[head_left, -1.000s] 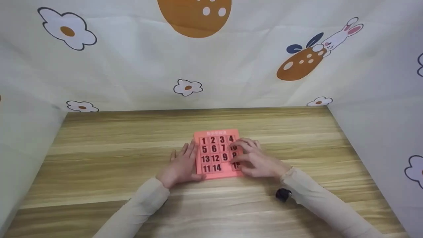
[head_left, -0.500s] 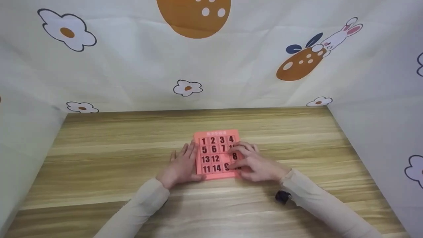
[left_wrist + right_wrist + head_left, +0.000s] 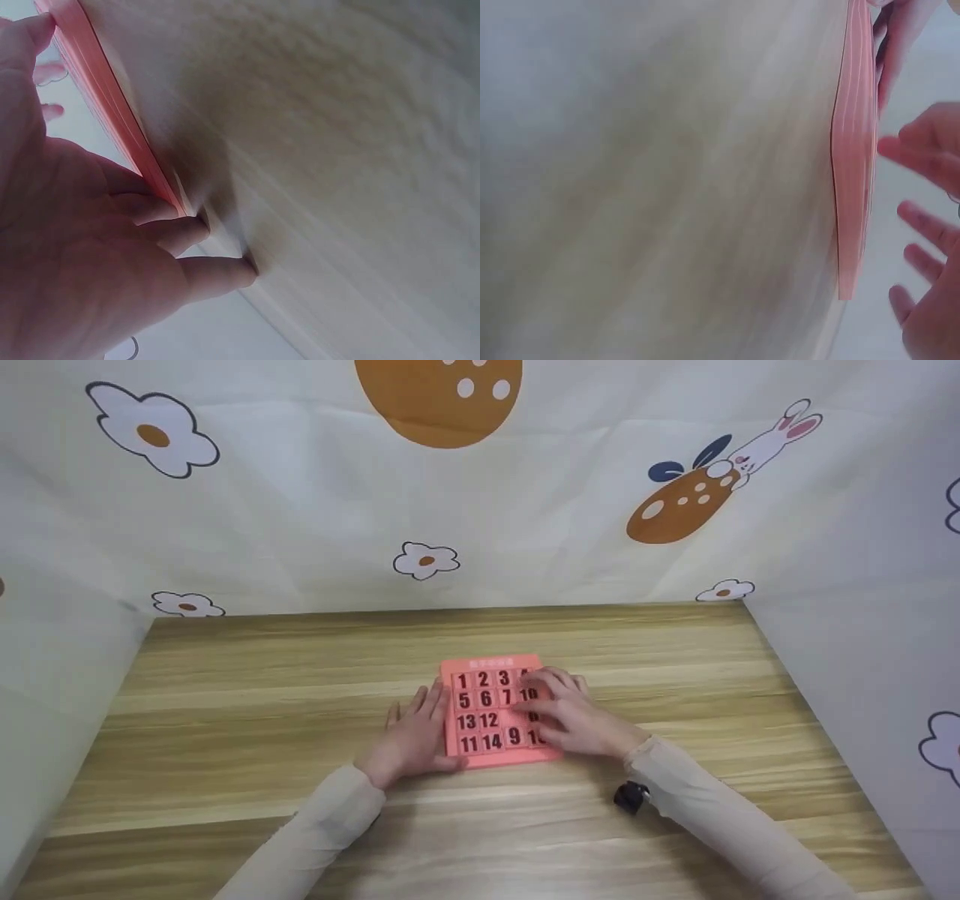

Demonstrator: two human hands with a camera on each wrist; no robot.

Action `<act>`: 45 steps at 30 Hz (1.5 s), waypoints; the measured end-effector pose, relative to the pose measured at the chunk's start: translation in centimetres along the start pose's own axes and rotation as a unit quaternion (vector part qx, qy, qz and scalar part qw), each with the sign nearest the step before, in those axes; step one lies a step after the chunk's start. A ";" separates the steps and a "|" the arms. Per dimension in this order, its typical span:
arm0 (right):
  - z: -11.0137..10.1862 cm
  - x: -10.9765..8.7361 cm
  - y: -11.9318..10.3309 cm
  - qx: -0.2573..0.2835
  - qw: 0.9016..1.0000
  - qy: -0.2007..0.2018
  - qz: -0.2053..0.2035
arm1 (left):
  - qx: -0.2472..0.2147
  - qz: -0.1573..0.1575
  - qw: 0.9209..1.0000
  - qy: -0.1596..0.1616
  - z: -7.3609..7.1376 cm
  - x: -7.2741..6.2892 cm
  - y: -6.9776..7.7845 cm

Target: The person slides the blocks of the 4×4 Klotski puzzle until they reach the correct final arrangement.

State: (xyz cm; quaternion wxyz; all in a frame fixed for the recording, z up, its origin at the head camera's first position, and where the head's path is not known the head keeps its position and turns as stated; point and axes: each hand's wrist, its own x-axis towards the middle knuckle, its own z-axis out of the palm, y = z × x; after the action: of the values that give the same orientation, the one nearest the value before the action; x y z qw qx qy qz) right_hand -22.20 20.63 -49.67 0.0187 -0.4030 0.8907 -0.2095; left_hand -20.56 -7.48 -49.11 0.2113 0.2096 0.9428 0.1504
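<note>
A pink number slide puzzle [image 3: 495, 760] lies flat on the wooden table, its tiles printed with black numbers. The 9 tile [image 3: 514, 736] sits in the bottom row, and the gap in the grid is right above it. My left hand [image 3: 405, 742] rests along the puzzle's left side, thumb at the near left corner, fingers straight against the edge and the tabletop. Over the right columns is my right hand [image 3: 589, 726], fingers spread and slightly bent above the tiles. It partly hides the 4, 8 and 15 tiles. In the right wrist view its fingertips stand just beside the puzzle's edge [image 3: 851, 150].
The wooden table [image 3: 262, 682] extends around the puzzle. A pale cloth wall [image 3: 300, 510] printed with flowers and a rabbit rises behind it, with side walls left and right. A small black object [image 3: 631, 796] hangs by the right sleeve.
The 9 tile has slid down one row into the gap, leaving its former place open. My right hand has since moved up and off it. The left hand stays put.
</note>
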 end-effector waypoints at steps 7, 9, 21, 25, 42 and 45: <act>-0.1 0.8 0.0 -0.032 0.999 -0.021 0.028 | 0.005 -0.003 1.000 -0.005 0.1 0.0 0.0; -0.1 0.7 0.0 -0.031 0.999 -0.017 0.010 | 0.006 -0.003 1.000 -0.007 0.1 -0.1 0.1; -0.5 -0.3 0.5 -0.037 0.999 0.033 0.003 | 0.000 0.000 1.000 -0.004 0.0 -0.1 0.0; -0.5 -0.3 0.8 -0.063 0.996 0.051 0.035 | -0.004 -0.001 1.000 -0.004 0.1 -0.1 0.0; -0.5 0.2 0.1 -0.022 1.000 -0.014 -0.014 | 0.010 -0.003 1.000 -0.004 0.1 0.0 0.0; -0.5 0.3 -0.1 -0.036 0.999 -0.025 0.030 | 0.015 -0.004 1.000 -0.005 0.1 -0.1 0.0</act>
State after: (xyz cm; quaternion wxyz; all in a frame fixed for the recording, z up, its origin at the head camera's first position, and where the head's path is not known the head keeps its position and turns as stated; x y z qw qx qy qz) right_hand -22.42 20.54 -49.11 0.0326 -0.3818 0.9084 -0.1671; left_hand -20.46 -7.48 -49.15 0.2136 0.2101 0.9446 0.1341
